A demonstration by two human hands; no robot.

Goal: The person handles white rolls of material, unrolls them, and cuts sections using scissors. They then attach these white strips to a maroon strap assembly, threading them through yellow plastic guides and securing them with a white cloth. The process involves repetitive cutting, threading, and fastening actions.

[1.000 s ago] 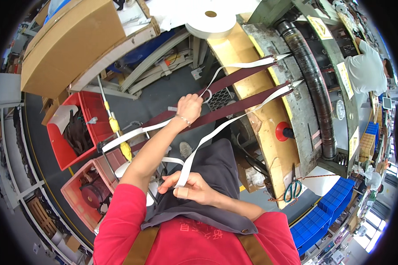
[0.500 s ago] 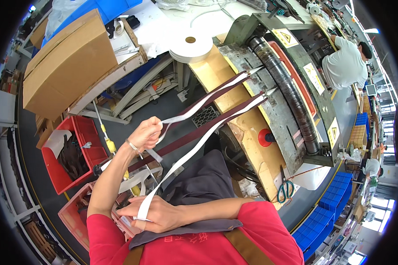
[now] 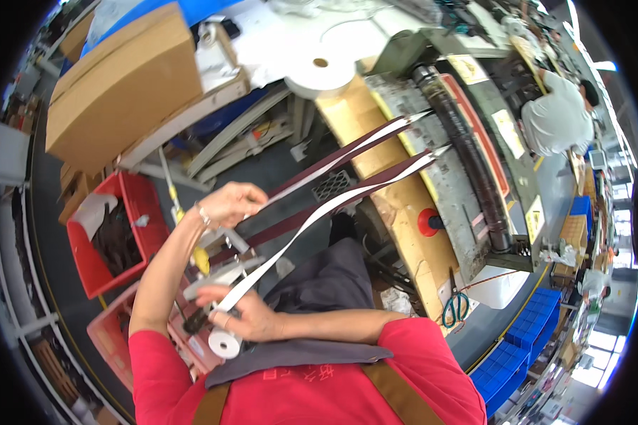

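My left hand (image 3: 230,204) is closed in a pinch on the upper white strip, which lies close along a maroon band (image 3: 365,141). Lower down, my right hand (image 3: 244,315) has the lower white strip (image 3: 290,249) between its thumb and fingers, with some fingertips stretched out. That strip slants up to a second maroon band (image 3: 276,228) and twists along it. Both pairs run to pointed metal tips (image 3: 439,151) in front of the machine's dark roller (image 3: 468,159). Just below my right hand sits a small white tape roll (image 3: 224,344).
A large white roll (image 3: 320,76) stands by a wooden tray (image 3: 383,191). Green-handled scissors (image 3: 455,309) hang at the tray's near end. Left are a cardboard box (image 3: 124,88) and a red bin (image 3: 113,273) with dark pieces. A person in a pale shirt (image 3: 558,117) is beyond the machine.
The upper white strip, slack and looped before, now runs straighter along its band. My left hand has turned with fingers toward the band. My right hand rose slightly, and the small roll shows below it.
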